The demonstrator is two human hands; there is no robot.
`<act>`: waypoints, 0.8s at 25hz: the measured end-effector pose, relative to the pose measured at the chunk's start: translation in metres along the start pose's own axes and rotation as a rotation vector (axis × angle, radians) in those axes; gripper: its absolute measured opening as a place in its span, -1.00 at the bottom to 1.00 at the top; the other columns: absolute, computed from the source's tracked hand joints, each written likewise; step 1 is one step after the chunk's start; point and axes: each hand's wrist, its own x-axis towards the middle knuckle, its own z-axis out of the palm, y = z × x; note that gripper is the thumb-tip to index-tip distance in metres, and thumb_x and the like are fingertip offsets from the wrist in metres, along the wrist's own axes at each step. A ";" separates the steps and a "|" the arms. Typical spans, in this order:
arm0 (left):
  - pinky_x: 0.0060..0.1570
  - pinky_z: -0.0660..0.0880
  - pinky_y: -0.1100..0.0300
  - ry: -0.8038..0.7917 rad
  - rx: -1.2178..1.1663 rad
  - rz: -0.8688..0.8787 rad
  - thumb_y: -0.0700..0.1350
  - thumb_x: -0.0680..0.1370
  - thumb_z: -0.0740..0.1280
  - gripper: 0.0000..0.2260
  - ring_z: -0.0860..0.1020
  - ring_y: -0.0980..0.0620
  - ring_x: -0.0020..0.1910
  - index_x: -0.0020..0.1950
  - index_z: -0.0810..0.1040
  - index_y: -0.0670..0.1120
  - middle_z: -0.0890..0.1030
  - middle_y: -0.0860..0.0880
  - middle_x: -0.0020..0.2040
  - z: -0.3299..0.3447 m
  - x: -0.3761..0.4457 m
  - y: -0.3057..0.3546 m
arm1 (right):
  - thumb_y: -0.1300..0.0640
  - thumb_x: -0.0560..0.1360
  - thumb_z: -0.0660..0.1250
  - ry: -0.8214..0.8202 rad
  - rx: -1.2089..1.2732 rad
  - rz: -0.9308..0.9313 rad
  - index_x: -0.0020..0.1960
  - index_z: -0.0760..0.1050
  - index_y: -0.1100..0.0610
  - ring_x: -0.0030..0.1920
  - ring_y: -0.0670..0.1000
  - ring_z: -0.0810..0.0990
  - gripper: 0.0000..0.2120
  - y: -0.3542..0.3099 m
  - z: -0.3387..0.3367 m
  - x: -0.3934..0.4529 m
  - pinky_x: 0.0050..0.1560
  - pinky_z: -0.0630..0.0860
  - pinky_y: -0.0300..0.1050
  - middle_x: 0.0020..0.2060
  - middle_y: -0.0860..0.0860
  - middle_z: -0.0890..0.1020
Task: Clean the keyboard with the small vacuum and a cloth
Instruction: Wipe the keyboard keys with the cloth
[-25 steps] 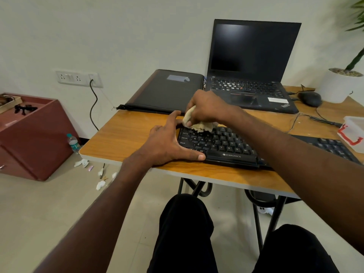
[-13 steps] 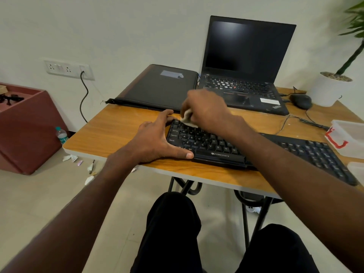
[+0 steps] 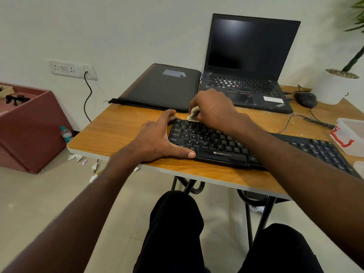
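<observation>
Two hands are working at the black Zebronics keyboard, which is lying on the near part of the wooden table. The right hand is gripping a crumpled pale cloth and pressing it on the far left keys. The left hand is lying spread around the keyboard's left end, thumb along the near edge, holding nothing. An open laptop is standing far behind.

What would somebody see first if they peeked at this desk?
First, the two hands on the black keyboard in the middle: the right hand rubs a cloth on its top left keys, the left hand steadies its end. Behind stands an open laptop, its screen dark.
</observation>
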 end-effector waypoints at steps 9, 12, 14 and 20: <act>0.56 0.32 -0.21 0.003 -0.025 0.005 0.67 -0.02 0.49 0.38 0.36 -0.08 0.57 0.65 0.09 0.15 0.41 0.07 0.58 0.001 0.001 -0.002 | 0.11 0.53 0.48 0.049 -0.097 -0.102 0.06 0.70 -0.05 0.01 0.08 0.66 -0.87 -0.003 0.007 0.001 -0.18 0.52 -0.02 -0.02 0.01 0.69; 0.57 0.30 -0.21 0.005 -0.016 0.003 0.69 -0.03 0.47 0.38 0.36 -0.07 0.57 0.65 0.09 0.14 0.41 0.06 0.58 -0.001 0.000 -0.001 | 0.10 0.52 0.51 0.002 -0.002 -0.004 0.08 0.72 -0.03 0.01 0.06 0.67 -0.85 0.003 0.003 0.002 -0.15 0.55 -0.03 -0.01 0.01 0.71; 0.57 0.30 -0.22 0.003 -0.013 0.003 0.69 -0.04 0.45 0.38 0.36 -0.08 0.56 0.65 0.09 0.14 0.41 0.06 0.57 0.000 0.001 -0.001 | 0.12 0.51 0.50 0.015 0.043 -0.002 0.09 0.72 -0.04 0.00 0.03 0.67 -0.83 0.002 0.002 -0.005 -0.08 0.63 -0.01 0.00 0.00 0.72; 0.63 0.12 -0.15 -0.008 0.041 0.024 0.64 0.01 0.45 0.33 0.35 -0.02 0.55 0.65 0.10 0.12 0.40 0.08 0.59 0.000 0.000 0.005 | 0.18 0.50 0.51 0.041 -0.082 0.112 0.09 0.70 0.01 -0.08 0.12 0.61 -0.81 0.009 -0.006 -0.029 -0.17 0.53 0.01 -0.02 0.08 0.66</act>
